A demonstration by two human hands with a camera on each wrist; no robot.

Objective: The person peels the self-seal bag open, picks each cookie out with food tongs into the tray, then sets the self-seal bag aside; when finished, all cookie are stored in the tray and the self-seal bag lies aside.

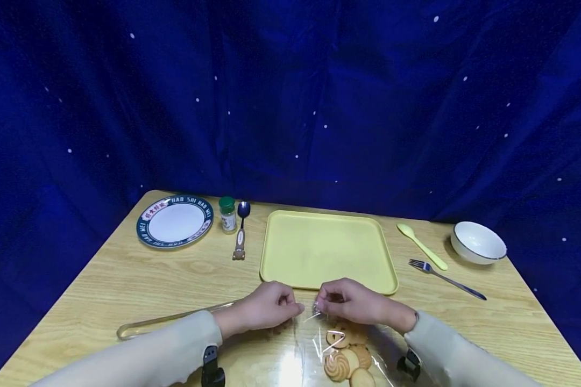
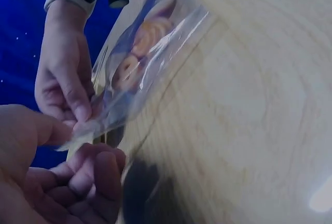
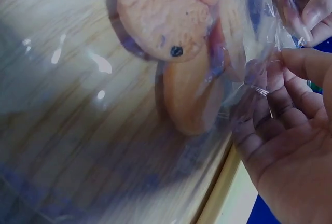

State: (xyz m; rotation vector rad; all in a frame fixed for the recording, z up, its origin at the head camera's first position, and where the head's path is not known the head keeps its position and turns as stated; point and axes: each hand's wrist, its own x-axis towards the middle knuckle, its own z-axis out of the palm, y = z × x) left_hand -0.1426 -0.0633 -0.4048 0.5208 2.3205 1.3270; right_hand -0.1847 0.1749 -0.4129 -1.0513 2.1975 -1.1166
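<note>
L hand [image 1: 266, 306] & R hand [image 1: 351, 302] both pinch one end of a bag [image 1: 321, 352], thumbs against curled fingers. Bag = thin clear plastic, crinkled w/ sharp glints, on the near part of the table [image 1: 140, 285], just this side of the tray [image 1: 326, 250]. Inside: cookies [image 1: 337, 366], pale baked gold, mostly round; one has a piped swirl, one has holes, one's bumpy w/ dark bits. Table = light wood w/ wavy grain. Tray = yellow, rect. w/ rounded corners & raised rim. Near L forearm: slim gold-brown loop [image 1: 147, 324], partly hidden. R of tray: smooth yellow spoon [image 1: 423, 248], shiny metal fork [image 1: 447, 279], glossy white bowl [image 1: 478, 242] w/ dark rim.
</note>
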